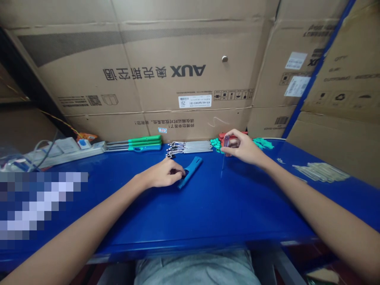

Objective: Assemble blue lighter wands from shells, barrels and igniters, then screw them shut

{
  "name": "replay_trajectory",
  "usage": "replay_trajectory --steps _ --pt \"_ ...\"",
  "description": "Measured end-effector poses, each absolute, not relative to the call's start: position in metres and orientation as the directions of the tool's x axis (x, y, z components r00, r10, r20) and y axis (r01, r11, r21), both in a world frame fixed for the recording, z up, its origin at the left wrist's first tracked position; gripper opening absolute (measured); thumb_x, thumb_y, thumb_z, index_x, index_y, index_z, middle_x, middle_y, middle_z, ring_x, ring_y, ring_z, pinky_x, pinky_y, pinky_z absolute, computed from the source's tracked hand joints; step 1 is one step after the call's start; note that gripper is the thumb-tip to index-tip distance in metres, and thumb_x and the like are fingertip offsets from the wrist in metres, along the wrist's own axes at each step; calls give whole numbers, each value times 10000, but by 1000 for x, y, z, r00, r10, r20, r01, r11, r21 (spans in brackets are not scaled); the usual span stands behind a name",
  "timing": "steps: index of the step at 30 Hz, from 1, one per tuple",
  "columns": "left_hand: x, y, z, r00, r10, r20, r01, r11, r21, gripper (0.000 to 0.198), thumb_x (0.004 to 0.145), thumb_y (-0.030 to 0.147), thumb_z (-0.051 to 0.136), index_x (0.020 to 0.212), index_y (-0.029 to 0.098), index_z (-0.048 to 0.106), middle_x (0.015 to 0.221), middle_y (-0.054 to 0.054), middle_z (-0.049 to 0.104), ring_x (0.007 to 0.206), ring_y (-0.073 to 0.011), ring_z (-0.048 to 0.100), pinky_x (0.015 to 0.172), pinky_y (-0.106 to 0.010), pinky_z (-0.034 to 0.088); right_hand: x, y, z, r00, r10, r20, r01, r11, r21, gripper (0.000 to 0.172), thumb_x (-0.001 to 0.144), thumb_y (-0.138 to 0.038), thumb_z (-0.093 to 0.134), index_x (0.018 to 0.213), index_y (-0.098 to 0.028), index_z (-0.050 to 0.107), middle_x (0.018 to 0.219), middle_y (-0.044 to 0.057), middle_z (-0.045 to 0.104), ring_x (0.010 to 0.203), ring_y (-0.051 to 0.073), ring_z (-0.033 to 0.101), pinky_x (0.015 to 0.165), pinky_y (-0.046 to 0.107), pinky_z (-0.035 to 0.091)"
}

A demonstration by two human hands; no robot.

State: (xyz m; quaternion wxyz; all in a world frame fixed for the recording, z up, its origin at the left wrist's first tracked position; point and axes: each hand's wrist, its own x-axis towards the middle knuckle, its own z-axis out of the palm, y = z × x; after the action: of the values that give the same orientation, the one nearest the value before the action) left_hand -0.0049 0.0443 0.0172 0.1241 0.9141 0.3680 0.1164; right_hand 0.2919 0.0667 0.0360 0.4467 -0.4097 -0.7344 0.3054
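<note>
A blue lighter handle (192, 169) lies slanted on the blue tabletop in front of me. My left hand (166, 172) is closed at its left edge, fingers curled and thumb against the part around the trigger opening; the fingertips are partly hidden. In my right hand (242, 147) is a screwdriver (227, 141) with a purplish clear handle, pinched upright with its thin shaft pointing down toward the tabletop. The screwdriver is to the right of the blue handle and apart from it. Behind my right hand, partly covered, are red handle pieces (221, 135).
Along the back lie lighters with green handles (145, 140), metal tubes with wires (196, 147) and small turquoise parts (263, 143). Clear plastic strips (323, 171) lie at right. A power strip (74, 155) stands at left. Cardboard (166, 47) walls the back.
</note>
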Motion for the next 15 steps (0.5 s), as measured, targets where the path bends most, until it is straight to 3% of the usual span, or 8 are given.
replay_trajectory --steps 2,5,7,10,12,15 --pt "-2 40 16 713 695 88 629 -691 357 339 744 164 487 956 160 752 676 -5 677 545 -120 549 542 -237 413 292 67 35 -267 874 406 323 478 -817 334 664 -267 716 851 -237 441 597 -57 605 548 156 609 549 300 505" --pt "8 30 16 791 600 122 542 -779 316 412 680 142 548 1037 191 747 671 -7 615 636 -143 549 606 -250 439 291 68 34 -262 873 411 314 480 -819 338 660 -273 719 859 -237 448 609 -56 608 561 162 619 559 305 511" --pt "17 23 15 823 538 183 499 -838 222 381 676 141 581 1006 223 753 803 -36 611 783 -177 552 732 -285 473 291 68 33 -258 873 413 320 481 -817 343 654 -283 725 858 -235 453 617 -53 611 569 167 626 563 308 512" --pt "25 18 13 822 493 285 479 -869 124 174 729 224 638 863 220 749 1116 -87 583 1045 -259 496 943 -407 451 291 68 33 -265 870 417 317 487 -814 345 657 -297 731 855 -235 455 620 -53 608 566 166 626 563 310 515" --pt "26 20 10 812 487 322 473 -872 128 98 767 264 647 794 202 717 1260 -90 553 1181 -300 433 1021 -468 409 291 68 33 -270 865 423 318 494 -809 341 667 -305 732 857 -237 456 614 -55 605 561 166 625 559 310 517" --pt "21 28 5 801 510 313 479 -860 174 103 807 275 628 772 186 666 1276 -95 587 1244 -303 437 1048 -485 395 290 67 33 -266 867 421 349 494 -797 302 704 -335 726 826 -235 468 604 -41 611 550 165 621 543 306 514"
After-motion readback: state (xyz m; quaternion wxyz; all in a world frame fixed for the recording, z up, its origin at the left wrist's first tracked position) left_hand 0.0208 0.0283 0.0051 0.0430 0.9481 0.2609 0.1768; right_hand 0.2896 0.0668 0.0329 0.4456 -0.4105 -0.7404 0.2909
